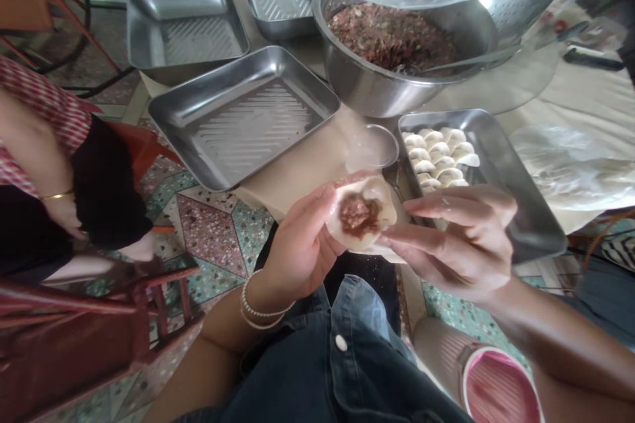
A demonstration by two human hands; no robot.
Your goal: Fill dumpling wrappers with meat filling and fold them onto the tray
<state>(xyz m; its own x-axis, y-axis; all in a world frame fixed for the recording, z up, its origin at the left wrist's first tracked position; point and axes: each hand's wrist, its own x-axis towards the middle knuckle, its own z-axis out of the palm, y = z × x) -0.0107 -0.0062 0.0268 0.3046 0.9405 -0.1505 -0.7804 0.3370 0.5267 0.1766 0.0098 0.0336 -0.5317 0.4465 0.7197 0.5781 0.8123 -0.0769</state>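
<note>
My left hand [307, 231] cradles a round dumpling wrapper [337, 228], its thumb and fingers around the left side. A lump of reddish meat filling [360, 213] sits in the middle of the wrapper, which is unfolded. My right hand [461, 231] is at the wrapper's right side with fingers stretched and apart; a lower fingertip touches the lower right edge, while the upper finger stands off it. Beyond that hand, a metal tray [520, 192] holds rows of folded dumplings [439, 152]. A small clear bowl [380, 145] stands just behind the wrapper.
A large steel bowl [377, 92] of meat filling has a utensil in it and plastic film above. Three metal trays, the nearest one [248, 125] included, stand at left. A plastic bag [570, 165] lies right. Another person's arm [34, 139] shows left; a pink-lined bin [501, 386] stands below.
</note>
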